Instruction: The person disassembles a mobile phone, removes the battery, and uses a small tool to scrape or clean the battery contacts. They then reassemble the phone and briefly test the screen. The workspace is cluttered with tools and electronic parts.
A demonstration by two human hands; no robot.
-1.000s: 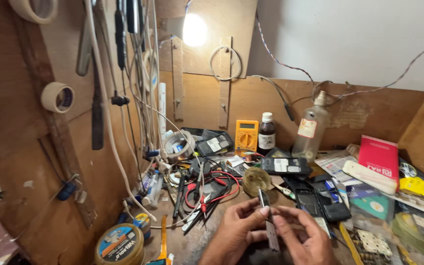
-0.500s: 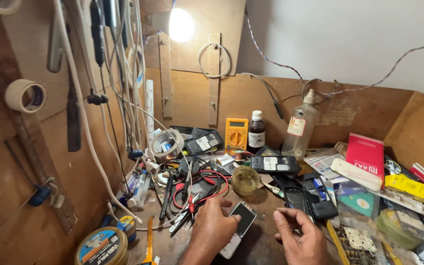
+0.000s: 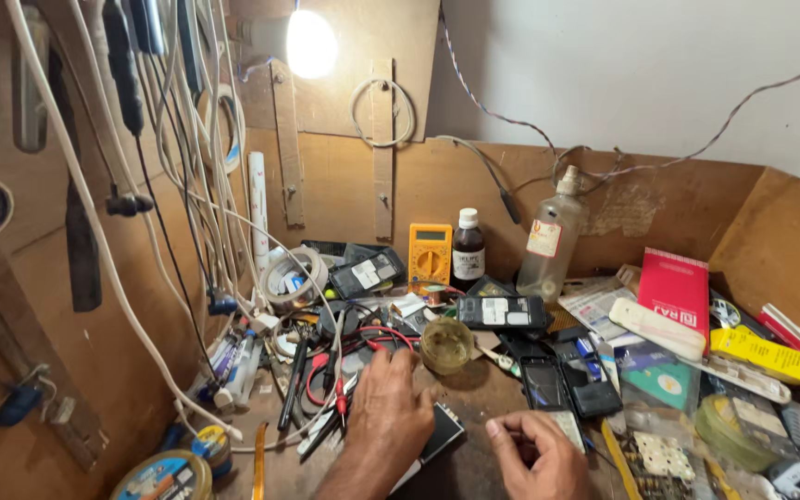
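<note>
1. The bench (image 3: 474,393) is the biggest thing here, a wooden top crowded with parts. I take the small round tin (image 3: 446,344) in its middle as my landmark.
2. Behind the tin, against the back board, stand a clear bottle (image 3: 548,243), a dark bottle (image 3: 468,252) and an orange meter (image 3: 430,252).
3. My left hand (image 3: 389,421) lies in front of the tin and a little to its left. The palm is down and the fingers are spread flat over the phone (image 3: 441,433); it presses the phone and does not grip it.
4. My right hand (image 3: 537,454) is in front of the tin, to its right. The fingers are curled inward; I cannot tell if they pinch something small.
5. The phone, in front of the tin, shows only one dark corner from under my left hand. I judge it light, stiff, smooth and rather fragile, so I would hold it by the two long edges.
6. Red leads (image 3: 377,335) lie just left of the tin.
</note>
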